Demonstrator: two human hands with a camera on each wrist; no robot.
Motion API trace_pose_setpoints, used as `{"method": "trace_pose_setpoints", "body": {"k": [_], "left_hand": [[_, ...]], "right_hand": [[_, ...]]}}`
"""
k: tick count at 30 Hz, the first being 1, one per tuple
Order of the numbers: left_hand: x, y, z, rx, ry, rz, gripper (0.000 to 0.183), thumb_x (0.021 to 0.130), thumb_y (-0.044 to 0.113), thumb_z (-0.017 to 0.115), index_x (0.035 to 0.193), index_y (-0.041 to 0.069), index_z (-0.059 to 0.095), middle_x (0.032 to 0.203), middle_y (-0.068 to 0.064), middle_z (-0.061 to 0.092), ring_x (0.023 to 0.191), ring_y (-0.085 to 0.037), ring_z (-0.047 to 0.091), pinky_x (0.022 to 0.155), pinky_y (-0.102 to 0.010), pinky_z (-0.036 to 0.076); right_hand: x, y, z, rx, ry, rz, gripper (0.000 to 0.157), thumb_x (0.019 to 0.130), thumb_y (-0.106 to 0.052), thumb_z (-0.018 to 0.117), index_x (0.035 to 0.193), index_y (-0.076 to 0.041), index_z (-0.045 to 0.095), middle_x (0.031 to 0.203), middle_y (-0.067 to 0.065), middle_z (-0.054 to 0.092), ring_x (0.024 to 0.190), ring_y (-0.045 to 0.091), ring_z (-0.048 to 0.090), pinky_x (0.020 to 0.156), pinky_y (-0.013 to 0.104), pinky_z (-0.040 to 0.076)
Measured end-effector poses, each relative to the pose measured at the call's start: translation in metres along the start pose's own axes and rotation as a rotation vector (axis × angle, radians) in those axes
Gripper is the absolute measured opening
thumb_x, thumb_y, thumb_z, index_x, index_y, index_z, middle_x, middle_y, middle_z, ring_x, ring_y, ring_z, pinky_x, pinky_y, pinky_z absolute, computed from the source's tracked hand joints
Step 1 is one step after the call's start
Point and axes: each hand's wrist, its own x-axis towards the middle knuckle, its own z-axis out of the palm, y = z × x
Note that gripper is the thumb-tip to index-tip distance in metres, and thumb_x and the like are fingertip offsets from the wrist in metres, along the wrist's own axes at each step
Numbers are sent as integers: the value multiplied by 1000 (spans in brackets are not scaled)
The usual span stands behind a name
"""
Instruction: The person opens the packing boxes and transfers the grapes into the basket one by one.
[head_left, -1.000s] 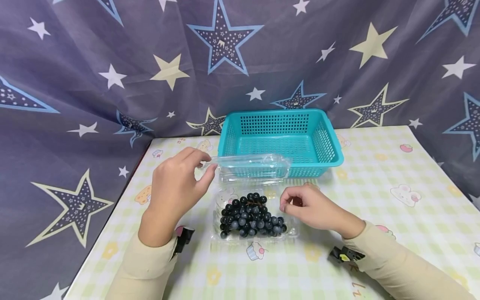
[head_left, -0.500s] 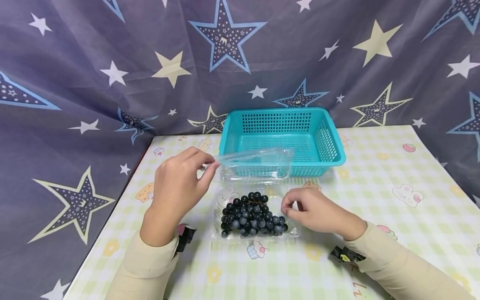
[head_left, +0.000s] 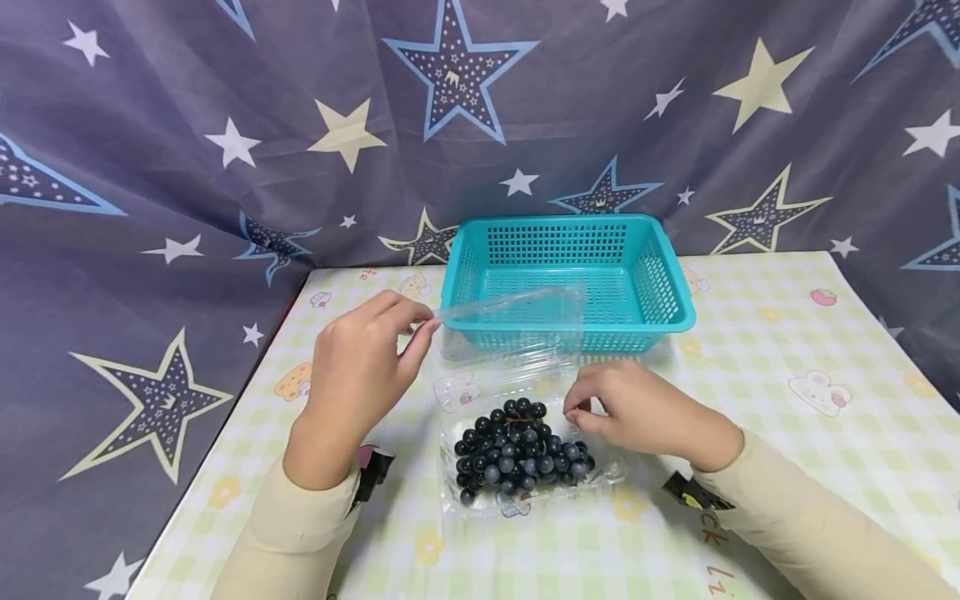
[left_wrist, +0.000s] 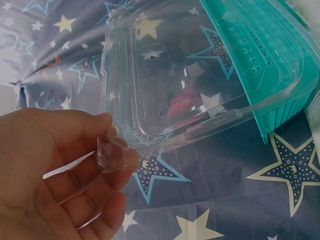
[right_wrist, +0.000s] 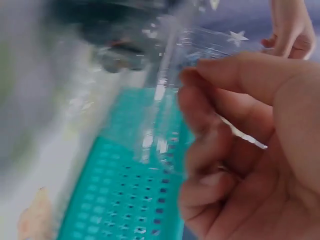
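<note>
A clear plastic clamshell box (head_left: pixel 611 473) lies on the table with its lid (head_left: pixel 517 321) raised at the back. Dark grapes (head_left: pixel 517 450) on a stem fill the box's base. My left hand (head_left: pixel 367 375) pinches the lid's left corner between thumb and fingers; the left wrist view shows the lid's corner tab (left_wrist: pixel 107 155) among the fingertips. At the base's right side, my right hand (head_left: pixel 637 408) has its thumb and forefinger together on the plastic edge, the other fingers curled. The right wrist view is blurred around the grapes.
A turquoise perforated basket (head_left: pixel 678 321) stands behind the box, with the raised lid in front of its near wall. The checked tablecloth (head_left: pixel 750 375) covers the table. A starry curtain (head_left: pixel 300 67) hangs behind the table's far edge.
The lid has risen and tilted, its right end higher. The box's base with the grapes has shifted right and nearer and turned slightly. Both hands have moved only a little.
</note>
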Motion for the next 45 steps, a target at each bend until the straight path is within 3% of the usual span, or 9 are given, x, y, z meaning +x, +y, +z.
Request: {"method": "trace_pose_setpoints", "body": {"k": [4, 10, 14, 22, 32, 40, 45], "left_hand": [[-1, 0, 0, -3, -3, -16, 8, 93, 22, 76, 96, 15, 78, 91, 1, 73, 64, -16, 64, 54, -38, 49], [-2, -2, 1, 16, -12, -40, 11, 92, 24, 77, 98, 16, 77, 91, 1, 75, 69, -17, 69, 53, -40, 50], [-3, -3, 2, 23, -19, -42, 10, 92, 23, 77, 97, 15, 77, 89, 1, 75, 75, -16, 74, 53, -41, 51], [1, -5, 1, 47, -8, -19, 8, 93, 22, 77, 96, 15, 78, 86, 1, 74, 66, -16, 70, 50, -41, 48], [-1, -2, 3, 61, -31, -14, 7, 93, 21, 76, 96, 15, 78, 85, 1, 72, 63, -17, 68, 50, -42, 48], [-3, -1, 3, 70, -19, 6, 7, 94, 20, 76, 96, 14, 78, 84, 0, 71, 57, -17, 64, 49, -40, 47], [-2, 0, 4, 73, -24, 9, 7, 94, 21, 76, 97, 15, 78, 85, 1, 71, 57, -17, 64, 49, -40, 47]], "right_hand": [[10, -5, -3, -16, -14, -38, 12, 91, -15, 74, 89, -26, 81, 84, -17, 70, 79, 0, 64, 79, 29, 57], [14, -8, 7, 9, -78, -11, 14, 94, -16, 72, 83, -22, 78, 76, -17, 61, 67, -1, 52, 69, 24, 51], [14, -5, 14, -1, -60, -15, 10, 94, -17, 73, 88, -20, 81, 79, -16, 65, 69, -2, 55, 72, 25, 54], [20, 0, 23, -78, -56, -42, 12, 95, -23, 73, 87, -21, 82, 79, -15, 65, 72, 1, 59, 79, 32, 57], [16, -4, 32, -168, -77, -10, 21, 101, -34, 66, 96, -25, 83, 80, -13, 66, 76, 6, 61, 78, 34, 55], [17, -7, 38, -151, -46, 46, 18, 100, -36, 67, 96, -30, 84, 85, -14, 72, 79, 8, 65, 80, 35, 56], [16, -10, 40, -106, -33, 108, 17, 99, -38, 68, 98, -31, 84, 87, -18, 75, 74, 3, 59, 81, 33, 52]]}}
